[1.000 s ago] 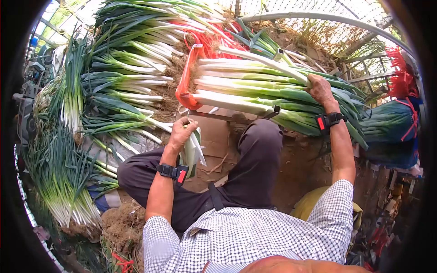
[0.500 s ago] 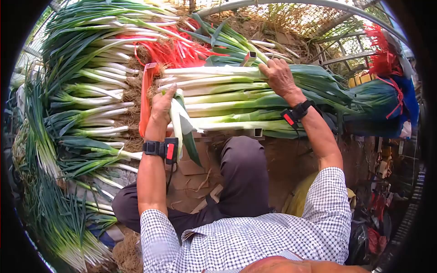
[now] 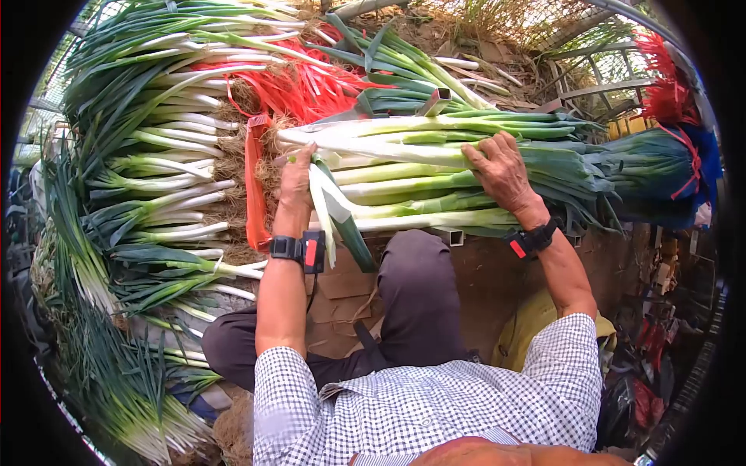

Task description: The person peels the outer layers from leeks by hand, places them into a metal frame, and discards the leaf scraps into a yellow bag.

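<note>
Long green onions (image 3: 404, 190) lie side by side in front of me, white root ends to the left and leaves to the right. My right hand (image 3: 497, 172) is closed around one green onion (image 3: 381, 149) on top, where the white shaft turns green. At the root end, my left hand (image 3: 297, 180) is closed on a peeled outer leaf (image 3: 342, 213), white and green, which dangles over the near side of the pile. The left fingertips are partly hidden. Both wrists wear black straps with a red-marked device.
Many more green onions (image 3: 186, 163) are stacked along the left, roots facing me. Red plastic ties (image 3: 303, 85) lie behind the pile, and a red strip (image 3: 256, 182) covers a post at its left. A tied bundle (image 3: 657, 167) rests at the right. Metal tube ends (image 3: 452, 238) stick out below.
The top green onion now lies slantwise across the others, with my right hand lower on it. My left hand and the dangling leaf have shifted slightly right. The whole view has shifted a little.
</note>
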A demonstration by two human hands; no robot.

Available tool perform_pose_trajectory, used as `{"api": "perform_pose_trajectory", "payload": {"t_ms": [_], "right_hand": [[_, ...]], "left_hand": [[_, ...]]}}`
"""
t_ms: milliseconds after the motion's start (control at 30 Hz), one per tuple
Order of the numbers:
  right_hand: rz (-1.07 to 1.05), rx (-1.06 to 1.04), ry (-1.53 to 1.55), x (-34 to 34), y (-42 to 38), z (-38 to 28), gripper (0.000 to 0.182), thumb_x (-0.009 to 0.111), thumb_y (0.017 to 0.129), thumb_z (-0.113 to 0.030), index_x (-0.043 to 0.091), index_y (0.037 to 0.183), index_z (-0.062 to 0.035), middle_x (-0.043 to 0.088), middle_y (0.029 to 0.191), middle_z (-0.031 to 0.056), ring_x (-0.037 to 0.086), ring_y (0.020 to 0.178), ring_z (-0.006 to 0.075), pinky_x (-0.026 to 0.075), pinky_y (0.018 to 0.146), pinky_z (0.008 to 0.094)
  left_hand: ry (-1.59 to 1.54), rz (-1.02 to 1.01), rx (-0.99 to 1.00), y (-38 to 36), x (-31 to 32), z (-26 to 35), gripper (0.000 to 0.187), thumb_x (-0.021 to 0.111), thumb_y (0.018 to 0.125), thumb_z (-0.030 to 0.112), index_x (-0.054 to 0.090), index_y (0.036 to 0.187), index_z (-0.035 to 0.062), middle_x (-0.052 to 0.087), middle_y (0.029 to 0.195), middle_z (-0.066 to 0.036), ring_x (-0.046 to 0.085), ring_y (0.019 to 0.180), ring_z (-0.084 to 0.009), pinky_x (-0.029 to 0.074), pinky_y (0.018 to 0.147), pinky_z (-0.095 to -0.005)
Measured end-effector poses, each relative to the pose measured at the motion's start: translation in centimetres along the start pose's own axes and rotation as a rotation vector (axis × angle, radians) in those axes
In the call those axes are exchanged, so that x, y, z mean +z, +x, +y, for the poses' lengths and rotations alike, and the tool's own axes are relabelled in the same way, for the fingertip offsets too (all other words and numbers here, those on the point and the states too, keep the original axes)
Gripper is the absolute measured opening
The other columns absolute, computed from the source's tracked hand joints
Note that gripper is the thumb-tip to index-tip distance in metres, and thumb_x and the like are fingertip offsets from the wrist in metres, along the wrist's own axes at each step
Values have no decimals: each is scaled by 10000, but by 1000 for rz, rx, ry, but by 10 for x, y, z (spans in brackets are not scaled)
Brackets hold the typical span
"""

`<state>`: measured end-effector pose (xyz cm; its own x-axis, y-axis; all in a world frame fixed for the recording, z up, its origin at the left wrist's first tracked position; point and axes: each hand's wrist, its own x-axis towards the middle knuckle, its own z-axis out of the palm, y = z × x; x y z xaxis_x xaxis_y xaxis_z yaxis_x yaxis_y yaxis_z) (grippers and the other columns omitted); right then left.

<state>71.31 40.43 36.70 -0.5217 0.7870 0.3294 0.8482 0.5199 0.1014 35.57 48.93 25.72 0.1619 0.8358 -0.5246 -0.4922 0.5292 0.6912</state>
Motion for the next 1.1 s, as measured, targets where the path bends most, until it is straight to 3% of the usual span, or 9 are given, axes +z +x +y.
{"api": "perform_pose_trajectory", "payload": {"t_ms": [100, 267, 333, 400, 533, 667, 833, 933, 1100], "right_hand": [[-13, 6, -31, -22, 1, -5, 306, 574, 770, -65, 652, 1064, -95, 548, 857, 63, 561, 857, 244, 435, 869, 401], [-131, -36, -16, 3, 17, 4, 333, 569, 778, -76, 648, 1101, -100, 564, 886, 71, 552, 852, 250, 435, 858, 387], [-255, 20, 34, 23, 25, 9, 333, 614, 773, -113, 639, 1104, -85, 589, 918, 81, 555, 884, 264, 429, 868, 387], [-344, 66, 98, 31, 29, 13, 341, 644, 771, -143, 634, 1105, -76, 604, 946, 89, 561, 922, 276, 424, 890, 392], [-408, 172, 171, 9, 20, 19, 502, 752, 741, -198, 602, 1194, -41, 589, 1014, 113, 533, 1036, 311, 389, 982, 407], [-457, 166, 145, -3, 24, 23, 372, 729, 764, -180, 629, 1101, -58, 566, 944, 112, 543, 949, 316, 417, 875, 430], [-109, 117, -192, 27, 39, 24, 178, 585, 770, -85, 629, 942, -78, 559, 839, 94, 577, 882, 277, 461, 785, 405], [-26, 163, -165, 49, 33, 28, 223, 584, 767, -94, 639, 983, -76, 571, 850, 90, 574, 868, 266, 462, 770, 391], [-76, 167, -158, 33, 19, 20, 267, 634, 753, -105, 645, 1018, -76, 588, 860, 83, 581, 881, 271, 464, 783, 394]], "left_hand": [[-43, 24, 81, -27, 6, -5, 190, 684, 926, 268, 626, 870, 96, 598, 673, 2, 540, 516, -90, 434, 461, -229], [-56, -60, -127, -15, -7, -16, 235, 665, 935, 306, 624, 891, 79, 607, 677, -18, 569, 535, -119, 467, 481, -265], [-92, 6, -123, -10, 5, -10, 243, 654, 941, 308, 626, 889, 73, 609, 675, -27, 576, 537, -132, 477, 487, -287], [-163, -66, -117, 4, 0, -15, 239, 638, 951, 291, 628, 882, 62, 613, 677, -37, 581, 538, -155, 481, 491, -318], [-119, 11, -93, 20, -9, -28, 232, 627, 958, 283, 633, 891, 61, 623, 712, -41, 589, 558, -168, 481, 498, -324], [-99, 35, -63, 6, -4, -23, 211, 625, 961, 261, 631, 946, 51, 637, 770, -49, 600, 585, -162, 494, 514, -323], [30, 27, 7, 11, -2, -10, 253, 619, 961, 270, 644, 944, 19, 653, 779, -66, 629, 611, -174, 512, 549, -317], [1, 98, -15, 31, -6, -8, 223, 680, 924, 213, 622, 978, 5, 654, 813, -79, 641, 636, -206, 547, 568, -363], [34, 253, -79, 36, -7, -11, 296, 730, 883, 211, 620, 974, -48, 665, 832, -111, 642, 644, -216, 549, 580, -380]]}}
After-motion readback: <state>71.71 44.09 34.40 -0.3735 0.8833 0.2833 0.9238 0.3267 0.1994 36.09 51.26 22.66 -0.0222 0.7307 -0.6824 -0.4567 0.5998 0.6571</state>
